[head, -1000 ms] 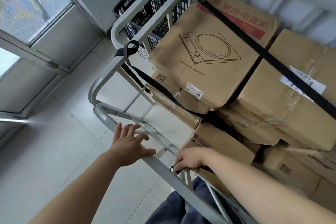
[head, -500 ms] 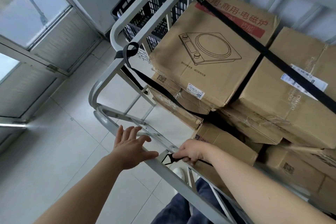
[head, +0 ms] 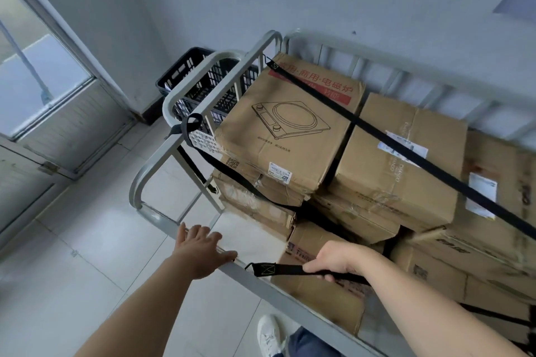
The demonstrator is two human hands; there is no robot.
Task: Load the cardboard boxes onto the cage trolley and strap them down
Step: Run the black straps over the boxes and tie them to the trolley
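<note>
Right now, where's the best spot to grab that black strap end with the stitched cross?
Probably the flat webbing just behind the stitched end, coming from above, pinching its two flat faces. The right hand already holds it there, leaving the hook tip free to reach the trolley rail, where the left hand rests.

My grey cage trolley (head: 200, 136) stands on the pale tiled floor (head: 87, 240), carrying stacked cardboard boxes (head: 400, 159), the induction-cooker box (head: 284, 124) on top; a black plastic crate (head: 191, 81) sits behind it

Bare forearms, blue jeans (head: 307, 342), white sneaker (head: 269, 335).
</note>
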